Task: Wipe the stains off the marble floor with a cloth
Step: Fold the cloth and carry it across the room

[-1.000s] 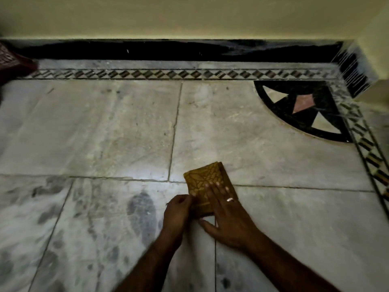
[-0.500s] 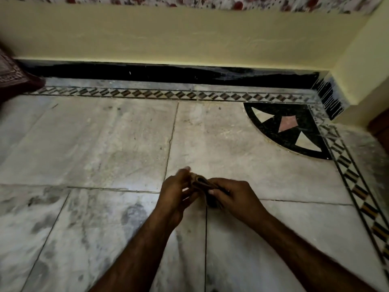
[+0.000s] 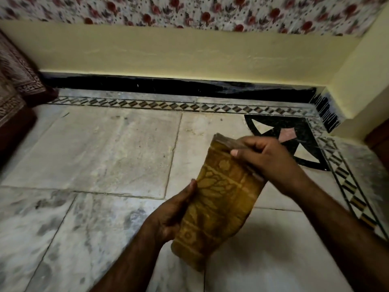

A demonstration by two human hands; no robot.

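A folded mustard-yellow patterned cloth (image 3: 221,199) is held up above the marble floor (image 3: 101,157), between both hands. My left hand (image 3: 174,213) grips its lower left edge with the thumb on top. My right hand (image 3: 265,159) pinches the upper right end, where the folded edges show. Dark grey smudges and footprint-like stains (image 3: 52,226) mark the floor tiles at the lower left.
A black skirting strip (image 3: 168,87) runs under a yellow wall at the back. A diamond-pattern inlay border (image 3: 147,105) and a black quarter-circle inlay (image 3: 303,148) fill the right corner. A dark red patterned fabric (image 3: 14,85) lies at the far left.
The cloth lay flat on the floor under my hands a second ago. Both hands have lifted it and opened it out lengthwise, and my view has tilted up towards the wall.
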